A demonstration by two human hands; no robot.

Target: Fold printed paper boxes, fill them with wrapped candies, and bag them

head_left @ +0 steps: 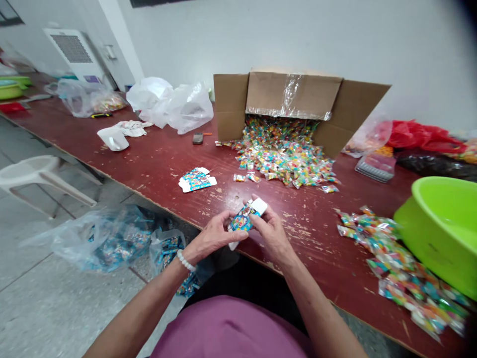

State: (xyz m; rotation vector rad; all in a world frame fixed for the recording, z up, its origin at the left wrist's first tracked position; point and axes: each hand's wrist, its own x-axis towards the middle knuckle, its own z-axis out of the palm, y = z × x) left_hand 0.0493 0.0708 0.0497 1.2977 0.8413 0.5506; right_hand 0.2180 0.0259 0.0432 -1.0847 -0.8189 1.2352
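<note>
Your left hand point(213, 234) and right hand point(275, 229) both grasp a small, blue-printed white cardboard box point(240, 220) — over the near edge of the worn, dark-red tabletop point(160, 166). From that box, flattened blue-and-white cartons point(198, 181) lie at ten o'clock, a heap of multicoloured, clear-wrapped sweets point(285, 161) spills from an open brown cardboard carton point(292, 94) at one — and a round, lime-green plastic basin point(428, 223) stands at three.

Just below centre, a person's left hand point(214, 233) and right hand point(273, 232) hold a small blue carton point(241, 219) at the edge of a red table point(160, 171). Printed cartons point(197, 181) lie left of centre. Upper right of centre, wrapped sweets point(285, 158) spill from a cardboard box point(292, 92); at lower right, a second heap point(404, 276) lies beside a green basin point(428, 236).
</note>
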